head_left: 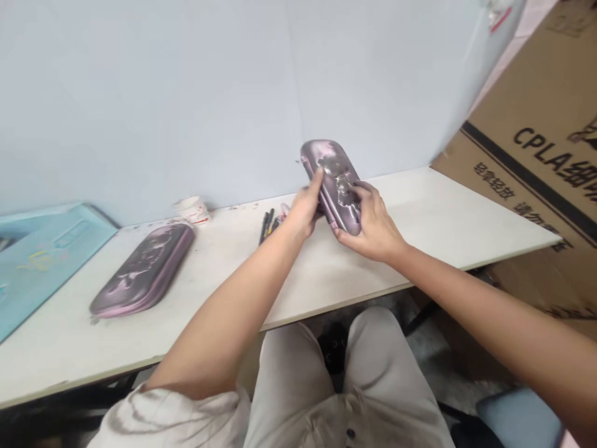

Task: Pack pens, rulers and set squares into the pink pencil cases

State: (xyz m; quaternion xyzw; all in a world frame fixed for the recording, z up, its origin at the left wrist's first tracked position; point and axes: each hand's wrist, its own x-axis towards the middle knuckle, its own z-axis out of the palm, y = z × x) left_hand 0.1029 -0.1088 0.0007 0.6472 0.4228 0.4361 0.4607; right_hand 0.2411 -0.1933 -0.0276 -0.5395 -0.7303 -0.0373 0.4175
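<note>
1. Pencil case (pixel 336 180), mauve hard-shell, is held tilted above the white table (pixel 354 280), its lower edge partly hidden by fingers.
2. Left hand (pixel 303 208) and right hand (pixel 373 227) clamp it from opposite sides.
3. Dark pens (pixel 267 225) are partly hidden behind the left hand.
4. Matching case (pixel 142 270) lies flat on the table.
5. Cardboard carton (pixel 527 168): lettering is cut off at the frame edge.

The moulded case (pixel 333 180) has a smooth, glossy printed shell, and the matching case (pixel 142 270) shows the same sheen. The tabletop (pixel 354 280) looks matt white and scuffed, while the carton (pixel 527 168) is rough brown corrugated cardboard.
</note>
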